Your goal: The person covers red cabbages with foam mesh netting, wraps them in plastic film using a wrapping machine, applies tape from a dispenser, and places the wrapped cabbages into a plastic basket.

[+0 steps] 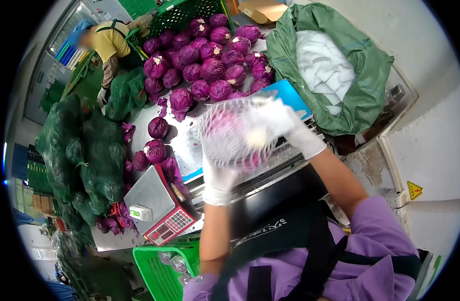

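A red cabbage [225, 125] inside white foam netting is between my two white-gloved hands, above the wrapping machine [285, 158]. My left hand [220, 178] is under the netting at its lower left, its fingers hidden behind the mesh and blur. At the netting's right side is my right hand [295, 128], its fingers smeared by motion. A pale round spot, perhaps the cabbage's cut stem, shows through the mesh. Just left of my left hand stands a red scale [169, 223] with a small white-and-green box [140, 212] on its metal plate.
Many red cabbages [212, 67] lie behind my hands. A green sack of white pieces [378, 75] stands at the right. Stuffed green net bags [102, 160] are at the left, a green basket [149, 271] below. A co-worker [112, 42] bends at the upper left.
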`<state>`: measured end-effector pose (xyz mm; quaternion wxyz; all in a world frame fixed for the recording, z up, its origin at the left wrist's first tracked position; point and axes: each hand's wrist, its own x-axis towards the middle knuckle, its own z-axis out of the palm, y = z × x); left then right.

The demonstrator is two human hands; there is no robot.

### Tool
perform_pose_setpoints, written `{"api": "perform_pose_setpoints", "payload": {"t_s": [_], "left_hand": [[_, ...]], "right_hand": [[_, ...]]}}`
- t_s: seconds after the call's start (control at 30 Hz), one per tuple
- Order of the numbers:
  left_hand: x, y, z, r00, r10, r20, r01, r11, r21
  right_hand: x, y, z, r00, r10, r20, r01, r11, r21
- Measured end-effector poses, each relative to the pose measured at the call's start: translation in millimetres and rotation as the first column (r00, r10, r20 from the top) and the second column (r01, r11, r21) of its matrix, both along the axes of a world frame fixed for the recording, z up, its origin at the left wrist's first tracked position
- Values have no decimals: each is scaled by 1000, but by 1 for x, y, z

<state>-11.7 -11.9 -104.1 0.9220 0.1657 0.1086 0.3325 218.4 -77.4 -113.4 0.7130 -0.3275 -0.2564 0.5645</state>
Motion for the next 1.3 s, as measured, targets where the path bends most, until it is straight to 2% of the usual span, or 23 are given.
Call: {"api": "perform_pose_setpoints", "payload": {"t_s": [0.03, 0.07, 0.13, 0.17, 0.23, 0.27, 0.37, 0.43, 0.53, 0.57, 0.63, 0.7, 0.73, 0.77, 0.8, 0.83, 0.87, 0.93, 0.97, 1.03, 1.13, 1.23, 1.3], "left_hand": [[9, 4, 27, 993, -85, 87, 84, 996, 12], [14, 9, 39, 999, -7, -46, 8, 1000, 29], [18, 8, 66, 937, 22, -350, 96, 944, 315], [19, 8, 77, 895, 64, -442, 144, 896, 421], [18, -2, 103, 870, 89, -485, 198, 837, 510], [16, 0, 100, 850, 105, -516, 214, 827, 519], [20, 2, 92, 705, 264, -658, 316, 715, 624], [23, 16, 59, 645, 434, -628, 395, 514, 761], [29, 18, 31, 730, 306, -611, 331, 624, 708], [28, 12, 36, 632, 342, -695, 389, 636, 667], [23, 22, 7, 617, 388, -684, 411, 583, 701], [13, 9, 3, 590, 367, -719, 455, 585, 671], [12, 6, 1, 573, 354, -739, 488, 577, 655], [12, 1, -5, 531, 458, -713, 523, 485, 701], [12, 1, -14, 519, 640, -566, 541, 267, 797], [12, 0, -21, 511, 774, -373, 560, 29, 828], [15, -2, -18, 508, 775, -377, 560, 35, 828], [17, -8, -11, 344, 857, -384, 614, 104, 783], [15, -10, -14, 340, 856, -389, 614, 111, 782], [9, -15, -21, 472, 882, 7, 518, -284, 807], [5, -27, -21, 493, 869, -40, 557, -281, 781], [11, -27, -13, 507, 851, -138, 578, -217, 787], [15, -18, -4, 529, 765, -368, 679, -121, 724]], "right_hand": [[3, -8, 26, 968, 105, -227, -69, 985, 161], [1, -11, 40, 969, 110, -222, -76, 985, 156], [-7, -14, 58, 962, -5, 274, -64, 968, 244], [-8, -15, 56, 961, -10, 278, -62, 967, 248], [-5, -14, 48, 997, 68, -26, -67, 996, 50], [-2, -14, 43, 988, 108, -109, -99, 992, 84], [-1, -8, 37, 981, 124, -147, -132, 990, -49], [0, -3, 33, 986, 145, -88, -160, 967, -196], [3, 6, 16, 985, 153, -77, -171, 920, -352], [2, 7, 16, 981, 175, -89, -196, 868, -455], [5, 8, 24, 987, 160, 27, -124, 846, -518], [11, 14, 28, 869, 320, 376, -33, 798, -602], [13, 20, 27, 865, 326, 382, -35, 798, -602], [10, 23, 23, 692, 168, 702, 142, 922, -360], [8, 25, 19, 430, -52, 901, 228, 972, -52], [7, 26, 16, 124, -301, 945, 208, 940, 272], [5, 24, 20, -19, -176, 984, 44, 983, 177], [-3, 21, 22, 13, -123, 992, 37, 992, 122], [2, 26, 20, 59, -118, 991, 26, 993, 117], [10, 34, 13, 95, -124, 988, 60, 991, 119], [16, 46, 12, 168, -74, 983, 65, 996, 64], [9, 52, 17, 116, -96, 989, 29, 995, 93], [-1, 54, 25, 109, -73, 991, 16, 997, 71]]}}
